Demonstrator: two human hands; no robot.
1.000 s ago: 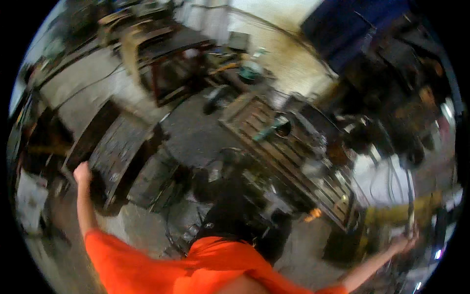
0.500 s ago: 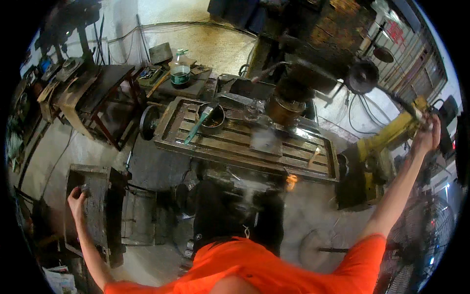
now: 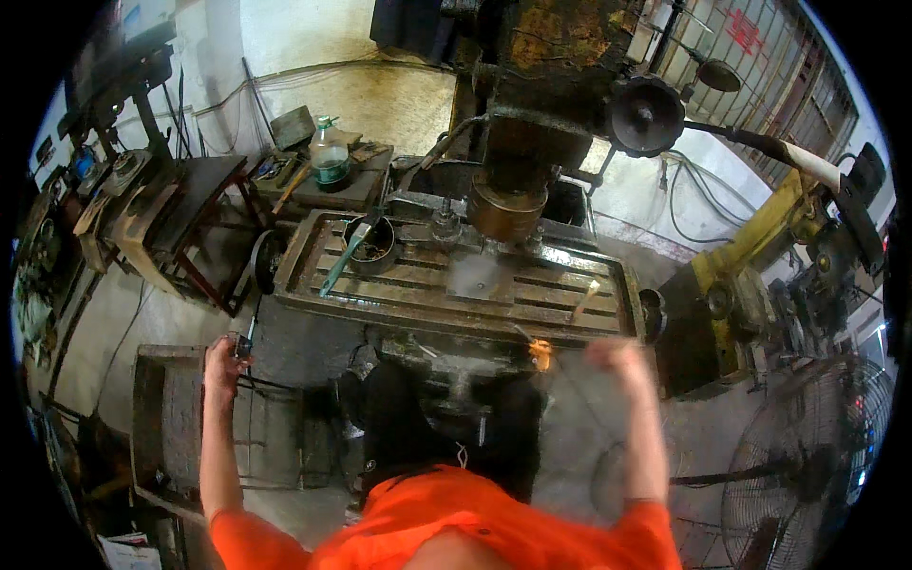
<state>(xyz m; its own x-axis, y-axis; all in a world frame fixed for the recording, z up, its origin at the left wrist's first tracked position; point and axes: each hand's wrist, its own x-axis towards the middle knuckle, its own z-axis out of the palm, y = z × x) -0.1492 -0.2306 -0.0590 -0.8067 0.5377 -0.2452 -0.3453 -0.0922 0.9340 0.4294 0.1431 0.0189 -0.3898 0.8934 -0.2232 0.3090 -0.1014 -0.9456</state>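
My left hand (image 3: 221, 369) is closed on a small dark block (image 3: 243, 348), above the right rim of a worn metal tray (image 3: 163, 418). My right hand (image 3: 619, 357) is smeared by motion, in front of the right end of the slotted machine table (image 3: 380, 309); whether its fingers hold anything does not show. On that table a square metal piece (image 3: 481, 278) sits under the round spindle head (image 3: 506, 207). A brush with a green handle (image 3: 336, 274) leans across a dark bowl (image 3: 370, 249). An orange-handled item (image 3: 540, 354) hangs at the front edge.
A round black handwheel (image 3: 646, 116) and a long lever (image 3: 750, 141) stick out from the machine. A green-labelled jug (image 3: 330, 163) stands on a side bench behind. A floor fan (image 3: 807, 475) is at right. A dark table (image 3: 195, 204) stands at left, with a light-coloured stick (image 3: 584, 300) on the machine table.
My right hand has left the lever end at far right and swung inward to the table's front. My left hand, with the small block, has moved right from over the tray.
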